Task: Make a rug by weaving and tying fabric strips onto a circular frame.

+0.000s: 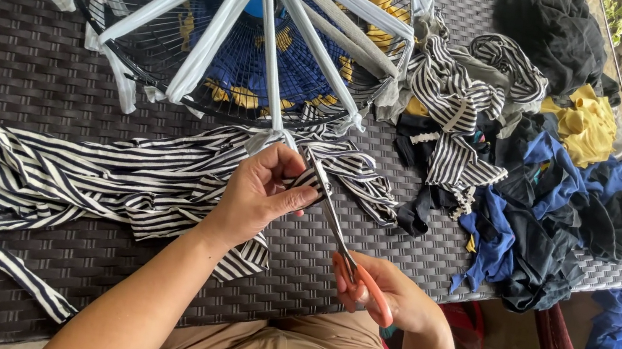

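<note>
A: Eyes on the striped fabric strip (156,181), black and white, lying long across the dark woven table (2,43). Its far end is pinched between thumb and fingers of the left hand (261,191), lifted just off the weave.

B: And the scissors (341,244) are right there. Orange handles, right hand (384,294) curled closed through the loops, blades slightly parted with the tips touching the stripes beside the left thumb.

A: That's my worry. Blade tips and thumb are nearly together. If the cloth bunches or slips as the blades close, I'd judge a nick to that thumb is the risk.

B: Or a ragged cut. The strip is twisted and folded over itself along the table, so the blades could catch 2 layers and wander off line.

A: So the strip sits between both hands: left holds it at the top, right comes in from below with the scissors, the rest trails away to the left edge.

B: Just above, a round wire fan guard (243,26) with pale fabric strips (220,14) tied across it like spokes. To the right, a heap of fabric scraps (548,182): blue, black, yellow, more stripes, some hanging over the table's edge.

A: Loose scraps close by could snag the blades too.
</note>
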